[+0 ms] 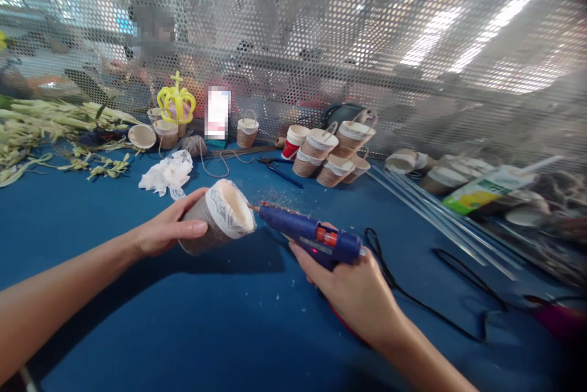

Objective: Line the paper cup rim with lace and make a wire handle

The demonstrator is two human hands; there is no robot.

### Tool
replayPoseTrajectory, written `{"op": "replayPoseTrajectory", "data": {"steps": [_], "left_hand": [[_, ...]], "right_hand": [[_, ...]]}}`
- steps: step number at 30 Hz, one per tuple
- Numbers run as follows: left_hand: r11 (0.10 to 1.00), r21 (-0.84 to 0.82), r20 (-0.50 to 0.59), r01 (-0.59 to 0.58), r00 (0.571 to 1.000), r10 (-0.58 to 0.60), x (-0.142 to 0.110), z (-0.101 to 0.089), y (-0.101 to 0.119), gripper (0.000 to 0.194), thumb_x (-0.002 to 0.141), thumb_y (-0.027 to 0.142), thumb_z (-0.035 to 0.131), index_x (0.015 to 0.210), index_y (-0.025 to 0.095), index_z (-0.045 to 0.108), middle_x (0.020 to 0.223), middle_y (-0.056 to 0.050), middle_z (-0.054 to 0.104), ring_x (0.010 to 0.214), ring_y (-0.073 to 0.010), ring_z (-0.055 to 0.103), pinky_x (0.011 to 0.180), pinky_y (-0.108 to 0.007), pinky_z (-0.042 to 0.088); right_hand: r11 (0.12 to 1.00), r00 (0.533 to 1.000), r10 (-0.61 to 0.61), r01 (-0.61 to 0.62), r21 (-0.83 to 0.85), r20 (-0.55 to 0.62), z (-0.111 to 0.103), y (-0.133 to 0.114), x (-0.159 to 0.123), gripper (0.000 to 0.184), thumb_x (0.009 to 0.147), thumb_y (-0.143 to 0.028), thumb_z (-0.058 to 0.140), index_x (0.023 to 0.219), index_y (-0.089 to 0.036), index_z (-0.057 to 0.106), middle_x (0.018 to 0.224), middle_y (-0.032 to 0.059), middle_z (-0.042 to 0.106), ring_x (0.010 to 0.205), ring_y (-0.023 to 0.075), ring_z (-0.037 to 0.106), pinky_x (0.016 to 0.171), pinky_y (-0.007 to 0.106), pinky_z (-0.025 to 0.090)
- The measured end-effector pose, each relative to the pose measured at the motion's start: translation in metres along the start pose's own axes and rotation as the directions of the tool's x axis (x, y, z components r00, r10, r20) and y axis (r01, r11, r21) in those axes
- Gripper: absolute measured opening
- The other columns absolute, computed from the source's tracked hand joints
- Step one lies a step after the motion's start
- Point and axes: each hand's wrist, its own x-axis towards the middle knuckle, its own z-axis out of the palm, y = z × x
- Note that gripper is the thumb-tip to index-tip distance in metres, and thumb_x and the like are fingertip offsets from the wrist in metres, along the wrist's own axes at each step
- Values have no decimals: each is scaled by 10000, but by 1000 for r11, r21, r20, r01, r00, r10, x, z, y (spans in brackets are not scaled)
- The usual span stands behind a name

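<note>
My left hand is closed around a paper cup wrapped in brown twine, with a band of white lace near its rim. The cup lies tilted, its mouth facing right. In my right hand is a blue hot glue gun with a red light on its side. The gun's nozzle points left, close to the cup's rim; whether it touches cannot be made out. A crumpled piece of white lace lies on the table behind the cup.
Several twine-wrapped cups stand at the back, beside pliers. A lit phone, a yellow crown and a twine ball are further left. Clear glue sticks and a black cord lie right. Perforated metal borders the table's back.
</note>
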Motion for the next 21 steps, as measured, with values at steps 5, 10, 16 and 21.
{"op": "replayPoseTrajectory", "data": {"steps": [5,10,16,21], "left_hand": [[1000,16,-17,-16,1000,16,1,-2,1,755,628,432,673,1259,163,358,1083,-124,570,889,-240,563,682,-278,439],[1000,13,-34,-19,999,19,1,-2,2,751,621,414,681,1255,166,364,1005,-117,595,747,-190,572,626,-265,449],[994,-112,26,3,1000,0,1,-4,-1,698,640,373,670,1242,174,379,861,-94,627,680,-182,578,561,-255,486],[968,-245,145,56,989,-20,0,-4,-3,615,663,349,644,1207,157,433,914,-108,622,757,-209,589,608,-281,515]], "right_hand": [[1000,1000,14,-14,-20,-14,0,-3,0,37,642,-260,604,634,-225,598,483,23,581,654,233,630,573,309,493],[1000,1000,-4,4,-13,-5,-1,0,0,51,657,-272,603,646,-223,612,456,15,565,618,221,624,529,290,478],[995,994,103,-103,-15,44,-4,13,-3,209,718,-374,584,613,-195,604,400,-22,509,386,124,495,417,247,412],[954,974,123,-169,247,192,-2,15,-1,258,781,-390,542,730,-146,605,369,-56,440,358,68,389,394,196,317]]}}
